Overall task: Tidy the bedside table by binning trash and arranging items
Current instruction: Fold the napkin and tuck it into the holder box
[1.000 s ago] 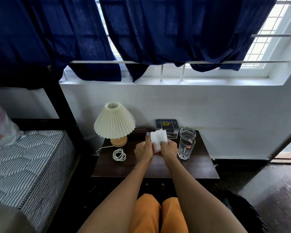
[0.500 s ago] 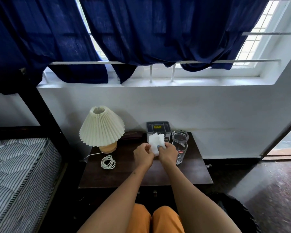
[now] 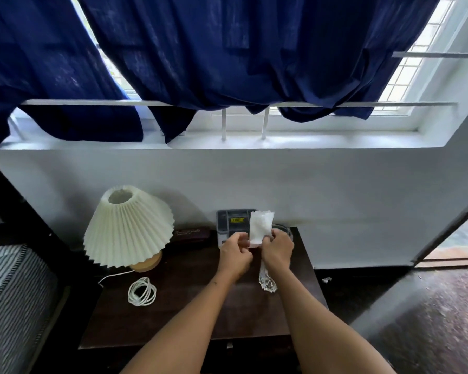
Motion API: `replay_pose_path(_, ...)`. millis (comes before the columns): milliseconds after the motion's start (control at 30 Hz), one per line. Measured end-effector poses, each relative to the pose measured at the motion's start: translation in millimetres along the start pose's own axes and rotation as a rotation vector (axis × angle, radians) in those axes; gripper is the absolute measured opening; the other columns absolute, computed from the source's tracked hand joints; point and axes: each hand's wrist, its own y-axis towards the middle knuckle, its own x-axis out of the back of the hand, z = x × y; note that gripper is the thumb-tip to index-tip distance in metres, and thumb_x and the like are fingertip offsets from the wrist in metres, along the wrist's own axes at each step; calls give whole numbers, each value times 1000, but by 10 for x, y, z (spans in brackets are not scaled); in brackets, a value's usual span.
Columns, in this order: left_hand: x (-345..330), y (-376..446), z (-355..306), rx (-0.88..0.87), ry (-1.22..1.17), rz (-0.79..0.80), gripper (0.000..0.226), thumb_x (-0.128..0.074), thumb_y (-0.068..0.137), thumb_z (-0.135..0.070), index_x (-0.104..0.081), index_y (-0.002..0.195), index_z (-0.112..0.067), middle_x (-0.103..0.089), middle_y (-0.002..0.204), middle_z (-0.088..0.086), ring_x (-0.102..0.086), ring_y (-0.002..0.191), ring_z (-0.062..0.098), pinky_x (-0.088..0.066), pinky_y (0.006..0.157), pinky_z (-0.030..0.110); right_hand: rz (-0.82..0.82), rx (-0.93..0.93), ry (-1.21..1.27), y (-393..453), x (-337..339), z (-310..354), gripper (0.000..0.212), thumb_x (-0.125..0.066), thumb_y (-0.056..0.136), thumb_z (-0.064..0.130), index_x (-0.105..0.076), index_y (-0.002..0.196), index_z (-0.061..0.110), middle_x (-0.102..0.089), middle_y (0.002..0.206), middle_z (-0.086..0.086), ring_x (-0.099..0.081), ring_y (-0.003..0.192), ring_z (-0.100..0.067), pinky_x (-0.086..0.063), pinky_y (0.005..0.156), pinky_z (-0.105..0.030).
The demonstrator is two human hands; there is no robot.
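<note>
Holding a folded white tissue (image 3: 260, 227) pinched between both hands (image 3: 257, 248) above the table's (image 3: 173, 314) back edge; binning pending; coiled cable (image 3: 142, 291), glass (image 3: 268, 279) unarranged.

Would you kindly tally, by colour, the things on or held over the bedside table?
White or cream: 3 - lamp, coiled cable, tissue
Clear: 1 - glass
Grey: 1 - organiser box
Dark: 1 - case
Total: 6
</note>
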Motion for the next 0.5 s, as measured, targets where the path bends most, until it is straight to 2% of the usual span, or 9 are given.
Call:
replay_pose_path(133, -98, 255, 74, 26, -23, 39, 51, -45, 80, 5, -52, 129, -9, -66, 117, 7, -60, 111, 16, -46, 100, 26, -58, -18, 23, 347, -30, -25, 18, -51, 86, 2, -66, 93, -2, -69, 98, -20, -62, 95, -34, -42, 76, -31)
replay_pose_path(167, -123, 318, 87, 34, -32, 52, 53, -46, 80, 6, -51, 131, -9, -65, 120, 7, -59, 114, 17, -45, 100, 25, -75, -35, 43, 417, -54, -27, 18, -52, 87, 3, -65, 99, 0, -68, 100, -19, -62, 97, -34, -44, 77, -31)
replay_pose_path(267, -185, 503, 84, 58, -75, 121, 61, -45, 79, 10, -43, 137, -8, -58, 131, 9, -53, 123, 18, -40, 96, 16, -112, -92, 89, 569, -140, -20, 20, -54, 87, 7, -53, 107, 9, -66, 103, -16, -60, 99, -34, -50, 86, -43)
replay_pose_path(333, -229, 629, 61, 81, -113, 163, 66, -46, 78, 13, -39, 140, -8, -52, 137, 11, -49, 128, 20, -37, 96, 15, -121, -84, 83, 651, -210, -18, 16, -55, 88, 8, -50, 103, 11, -66, 98, -14, -62, 94, -32, -49, 78, -38)
replay_pose_path(400, -269, 744, 50, 107, -144, 182, 69, -47, 77, 14, -36, 142, -7, -49, 141, 12, -46, 131, 22, -37, 98, 18, -110, -33, 31, 726, -279, -31, 11, -55, 88, 8, -51, 98, 12, -67, 95, -13, -62, 88, -29, -41, 70, -30)
replay_pose_path(500, -314, 880, 63, 150, -159, 195, 70, -47, 78, 14, -33, 144, -8, -46, 144, 12, -43, 134, 22, -36, 104, 24, -98, 46, -76, 822, -373, -44, 8, -53, 89, 9, -52, 97, 12, -67, 95, -12, -61, 86, -28, -35, 65, -28)
